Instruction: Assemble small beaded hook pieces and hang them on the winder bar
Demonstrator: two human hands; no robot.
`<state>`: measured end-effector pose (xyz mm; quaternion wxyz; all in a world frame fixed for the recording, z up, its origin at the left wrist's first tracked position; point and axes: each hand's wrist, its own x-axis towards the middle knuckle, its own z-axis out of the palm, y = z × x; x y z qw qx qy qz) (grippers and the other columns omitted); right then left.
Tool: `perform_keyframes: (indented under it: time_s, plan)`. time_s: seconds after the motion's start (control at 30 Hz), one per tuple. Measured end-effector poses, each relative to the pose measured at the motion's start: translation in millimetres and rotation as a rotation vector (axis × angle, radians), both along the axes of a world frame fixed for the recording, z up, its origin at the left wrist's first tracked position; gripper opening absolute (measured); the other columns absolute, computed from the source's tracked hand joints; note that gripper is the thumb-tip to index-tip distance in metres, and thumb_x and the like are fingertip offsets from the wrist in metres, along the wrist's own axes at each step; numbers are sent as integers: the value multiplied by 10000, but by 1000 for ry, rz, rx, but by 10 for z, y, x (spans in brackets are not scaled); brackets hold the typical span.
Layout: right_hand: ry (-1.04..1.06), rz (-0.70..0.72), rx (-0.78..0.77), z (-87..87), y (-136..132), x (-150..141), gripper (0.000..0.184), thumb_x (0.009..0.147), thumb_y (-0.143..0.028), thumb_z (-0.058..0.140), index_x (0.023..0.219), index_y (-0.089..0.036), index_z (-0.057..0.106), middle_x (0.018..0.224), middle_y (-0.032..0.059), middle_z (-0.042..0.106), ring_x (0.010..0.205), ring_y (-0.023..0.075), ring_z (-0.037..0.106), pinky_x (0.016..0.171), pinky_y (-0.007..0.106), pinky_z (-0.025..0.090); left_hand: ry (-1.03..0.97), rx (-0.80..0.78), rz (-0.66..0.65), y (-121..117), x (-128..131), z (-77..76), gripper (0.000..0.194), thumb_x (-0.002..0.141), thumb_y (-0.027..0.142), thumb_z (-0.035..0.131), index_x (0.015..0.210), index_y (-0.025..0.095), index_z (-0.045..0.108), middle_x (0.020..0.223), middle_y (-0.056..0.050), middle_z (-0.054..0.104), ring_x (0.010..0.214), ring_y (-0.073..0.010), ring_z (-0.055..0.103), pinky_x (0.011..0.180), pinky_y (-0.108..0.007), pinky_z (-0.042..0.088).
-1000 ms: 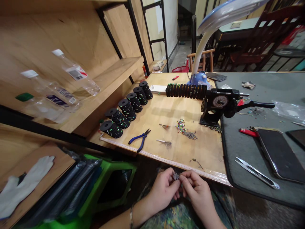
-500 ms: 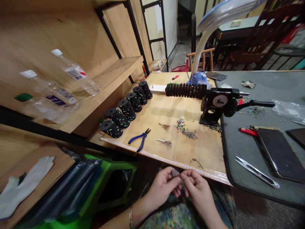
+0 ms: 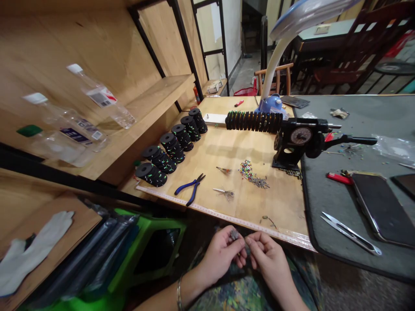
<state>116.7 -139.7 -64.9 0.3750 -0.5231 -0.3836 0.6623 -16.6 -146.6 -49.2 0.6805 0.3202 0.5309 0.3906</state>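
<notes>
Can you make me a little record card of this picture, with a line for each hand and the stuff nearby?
Left hand: pinching a small grey metal bit
Right hand: pinching a tiny grey piece, too small to tell what
Below hands: patterned clothing
On the wooden board: blue-handled pliers, black spools, coloured bits
Beside them: black hand-crank machine

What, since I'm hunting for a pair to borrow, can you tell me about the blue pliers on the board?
The pliers have two blue handles, glossy like plastic grips, and short dark metal jaws. They lie flat on the wooden board, handles spread and pointing toward the near edge, jaws pointing away up and to the right. They sit close to the measuring tape along that edge, but apart from it. Nothing rests on them, and no hand touches them.
</notes>
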Motion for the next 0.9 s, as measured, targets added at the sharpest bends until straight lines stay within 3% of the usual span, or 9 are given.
perform_keyframes:
  time_s: [0.37, 0.73, 0.9]
  plan:
    - [-102, 207, 39, -7, 10, 66, 466, 744, -624, 604, 610, -183, 533, 442, -78, 422, 393, 76, 324, 410, 209, 235, -35, -14, 55, -24, -73, -70, 300, 748, 411, 678, 711, 155, 528, 540, 23, 580, 440, -88, 520, 433, -194, 380]
    - [-75, 263, 9, 43, 33, 36, 437, 747, -589, 612, 587, -197, 501, 439, -89, 396, 381, 67, 297, 395, 200, 223, -281, -292, 143, -18, -102, -108, 291, 611, 317, 774, 682, 139, 555, 494, 31, 543, 405, -67, 472, 409, -185, 239]
    - [-69, 278, 8, 22, 37, 33, 451, 748, -607, 602, 595, -196, 496, 429, -97, 377, 377, 66, 286, 395, 202, 204, -406, -349, 150, -8, -116, -122, 251, 604, 239, 786, 641, 122, 567, 484, 36, 515, 414, -49, 458, 428, -163, 276]
